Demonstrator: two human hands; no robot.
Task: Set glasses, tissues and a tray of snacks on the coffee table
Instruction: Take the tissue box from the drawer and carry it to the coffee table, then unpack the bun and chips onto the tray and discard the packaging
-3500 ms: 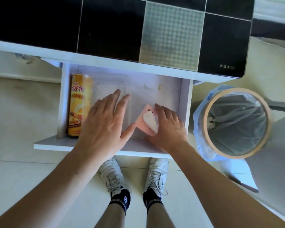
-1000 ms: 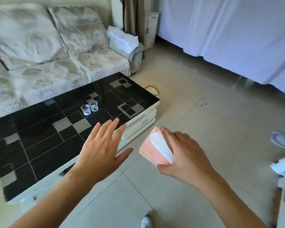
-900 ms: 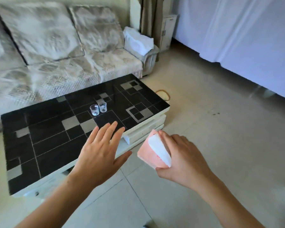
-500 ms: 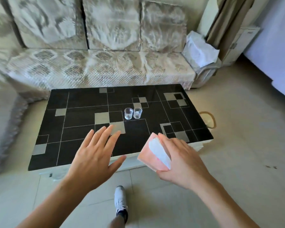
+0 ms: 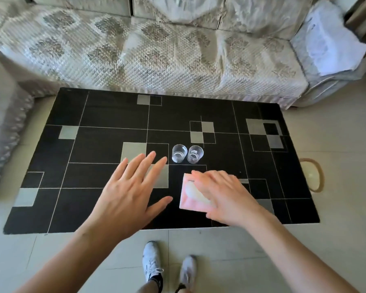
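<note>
We look down on a black tiled tabletop (image 5: 106, 134) with a quilted sofa (image 5: 156, 49) along its far side. Our right hand (image 5: 224, 195) lies over the pink tissue pack (image 5: 188, 197), fingers curved across its top and holding it, at about 5 o'clock from the tabletop's centre; we cannot tell whether the pack touches the surface yet. Our left hand (image 5: 129, 191) hovers spread flat, fingers straight, holding nothing, at 9 o'clock from the pack. Two clear glasses (image 5: 187, 153) stand upright side by side, just at 12 o'clock from the pack. A folded white cloth (image 5: 328, 39) rests on the sofa arm at 2 o'clock.
</note>
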